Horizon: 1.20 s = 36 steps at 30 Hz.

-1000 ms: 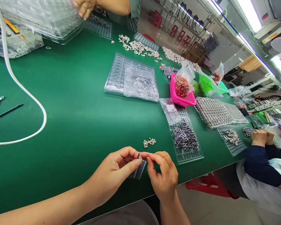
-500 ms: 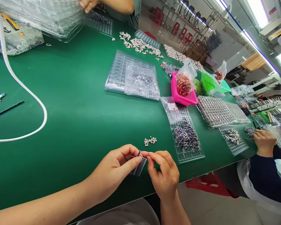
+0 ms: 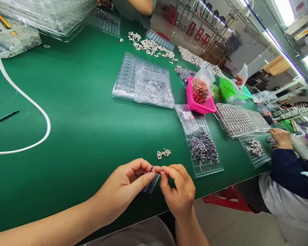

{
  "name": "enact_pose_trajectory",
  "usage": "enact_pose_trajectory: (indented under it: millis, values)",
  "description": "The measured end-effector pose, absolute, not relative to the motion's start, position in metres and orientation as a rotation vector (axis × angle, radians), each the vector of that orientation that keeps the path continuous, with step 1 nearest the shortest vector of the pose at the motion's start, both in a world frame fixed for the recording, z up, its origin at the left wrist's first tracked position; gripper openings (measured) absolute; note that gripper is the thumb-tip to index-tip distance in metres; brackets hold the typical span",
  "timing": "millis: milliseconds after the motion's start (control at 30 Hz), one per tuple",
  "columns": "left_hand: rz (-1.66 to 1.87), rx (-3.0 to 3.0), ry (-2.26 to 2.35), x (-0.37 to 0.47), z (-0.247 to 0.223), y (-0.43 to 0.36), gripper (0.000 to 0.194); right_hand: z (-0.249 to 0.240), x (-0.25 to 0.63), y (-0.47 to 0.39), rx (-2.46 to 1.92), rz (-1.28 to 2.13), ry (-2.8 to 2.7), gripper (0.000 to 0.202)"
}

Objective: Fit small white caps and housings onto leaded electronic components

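Note:
Near the table's front edge my left hand (image 3: pixel 132 182) pinches a small dark-blue part with a thin lead (image 3: pixel 151 168) between thumb and forefinger. Facing it, my right hand (image 3: pixel 179 188) is closed, thumb and forefinger tips on a tiny light, metallic-looking piece (image 3: pixel 161 169) whose exact kind is too small to tell. The two sets of fingertips are close together. Beneath my left fingers shows a corner of a small gridded plastic tray (image 3: pixel 152 184), mostly hidden by the hand. Just beyond lies a little heap of small round whitish pieces (image 3: pixel 163 153).
Right of my hands lies a clear tray (image 3: pixel 207 172) heaped with dark leaded parts. Behind it are a pink basket (image 3: pixel 199 107) and stacked clear trays (image 3: pixel 124 80). A white cable (image 3: pixel 45 116) curves at left. A co-worker's hand (image 3: pixel 282 138) works at far right.
My hands keep nearly the same pose, the pinched pieces still close together. The co-worker's hand at right has moved up and left. The view has shifted slightly.

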State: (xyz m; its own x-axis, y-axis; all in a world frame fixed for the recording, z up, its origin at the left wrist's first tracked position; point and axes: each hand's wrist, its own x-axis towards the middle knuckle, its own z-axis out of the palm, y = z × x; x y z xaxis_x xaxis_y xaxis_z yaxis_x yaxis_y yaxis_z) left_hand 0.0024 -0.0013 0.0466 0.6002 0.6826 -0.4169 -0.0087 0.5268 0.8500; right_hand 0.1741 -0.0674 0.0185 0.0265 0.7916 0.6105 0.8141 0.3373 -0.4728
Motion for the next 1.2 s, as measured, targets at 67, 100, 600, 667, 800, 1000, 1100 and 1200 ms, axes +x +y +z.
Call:
enact_pose_trajectory:
  millis: [67,100,600,667,800,1000,1100,1200]
  values:
    - [0.479,0.942,0.832,0.002,0.045,-0.002,0.03,0.019,0.174,-0.068,-1.438,-0.015,-1.747,0.026]
    - [0.485,0.944,0.825,0.002,0.044,-0.003,0.03,0.019,0.174,-0.068,-1.438,-0.01,-1.749,0.026]
    - [0.444,0.908,0.831,0.001,0.044,0.004,0.029,0.017,0.177,-0.068,-1.412,-0.052,-1.831,0.03]
    - [0.455,0.95,0.836,0.001,0.045,0.003,0.027,0.017,0.178,-0.069,-1.389,-0.001,-1.822,0.032]
    - [0.511,1.07,0.838,0.001,0.045,-0.003,0.022,0.022,0.176,-0.068,-1.379,0.105,-1.716,0.028]
    - [0.54,1.319,0.801,0.0,0.045,-0.01,0.018,0.026,0.174,-0.068,-1.473,0.275,-1.563,0.01]
    - [0.572,1.44,0.757,-0.002,0.043,-0.011,0.017,0.026,0.174,-0.068,-1.471,0.378,-1.518,0.008]
    - [0.61,1.584,0.74,-0.004,0.04,-0.013,0.013,0.028,0.175,-0.067,-1.475,0.481,-1.452,0.008]
